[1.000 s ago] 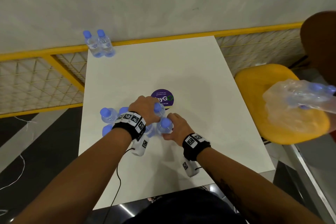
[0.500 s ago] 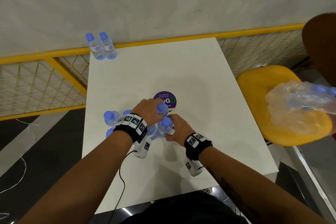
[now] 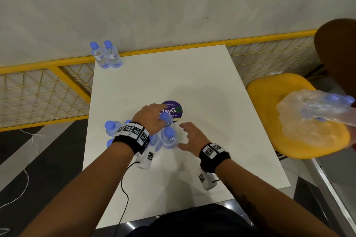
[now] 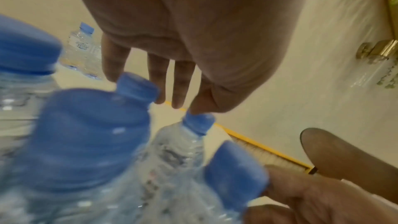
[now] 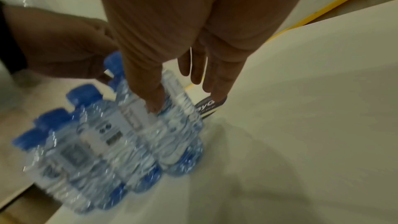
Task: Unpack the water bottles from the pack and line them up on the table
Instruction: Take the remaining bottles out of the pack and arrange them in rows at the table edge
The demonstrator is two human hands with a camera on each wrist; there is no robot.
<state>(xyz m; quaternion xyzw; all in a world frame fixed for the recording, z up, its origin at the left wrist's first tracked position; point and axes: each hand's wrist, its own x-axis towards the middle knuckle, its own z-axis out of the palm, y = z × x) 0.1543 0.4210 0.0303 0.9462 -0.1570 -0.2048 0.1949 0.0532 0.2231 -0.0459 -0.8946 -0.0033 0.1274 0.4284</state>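
Several small clear water bottles [image 3: 169, 137] with blue caps stand bunched near the left side of the white table [image 3: 173, 75]; they show close up in the wrist views [image 4: 86, 139] [image 5: 120, 134]. My left hand [image 3: 152, 119] arches over the bunch. Its fingers [image 4: 181, 83] hang nearly straight among the caps, and the thumb tip touches one cap [image 4: 199, 123]. My right hand [image 3: 185, 136] is spread beside the bunch's right edge, with only its thumb [image 5: 152, 103] touching a bottle. Two more bottles [image 3: 107, 56] stand side by side at the far left corner.
A purple round sticker [image 3: 174, 108] lies on the table just beyond the bunch. A yellow chair [image 3: 269, 90] at the right holds crumpled plastic wrap [image 3: 312, 113] with more blue-capped bottles inside. A yellow mesh railing [image 3: 38, 65] runs behind and to the left.
My right hand has let go of the bottle it gripped, spread its fingers and drawn slightly to the right. The left hand stays over the bunch.
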